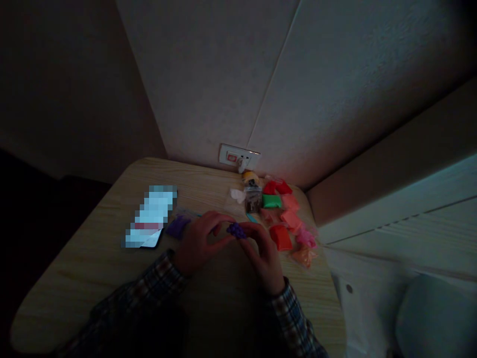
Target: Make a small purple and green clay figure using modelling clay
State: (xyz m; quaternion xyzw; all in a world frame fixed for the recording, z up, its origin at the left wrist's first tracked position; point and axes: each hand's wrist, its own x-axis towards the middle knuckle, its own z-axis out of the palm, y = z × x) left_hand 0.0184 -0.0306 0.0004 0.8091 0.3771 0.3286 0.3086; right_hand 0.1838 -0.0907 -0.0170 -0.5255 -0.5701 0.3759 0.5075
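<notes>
Two hands share one small purple clay cluster (236, 230): my left hand (203, 239) pinches it from the left between thumb and forefinger, my right hand (265, 252) from the right the same way. It sits above the middle of the wooden table (100, 268), its lumps too dim to count, and my fingertips cover its edges, so I can't make out exactly where each one presses. My remaining fingers are mostly hidden behind, and both plaid sleeves (164, 273) fade into shadow at the near edge.

Just left of my left hand lies a purple clay packet (178, 226), partly blocked by that hand. Farther left is a phone (152, 219), its screen blurred into blocks. A teal strip (251, 218) shows beyond my right hand, which may cover part of it.

On the far right, clay packets crowd together, some overlapping: a white one (237, 195), a dark brown one (254, 201), a green one (272, 201), a red one (278, 187) and, nearer, an orange-red one (281, 237) close to my right hand. A white plug (241, 164) partly covers the wall socket (228, 155). A pale rounded object (436, 313) is cut off at the right, too blurred to identify.
</notes>
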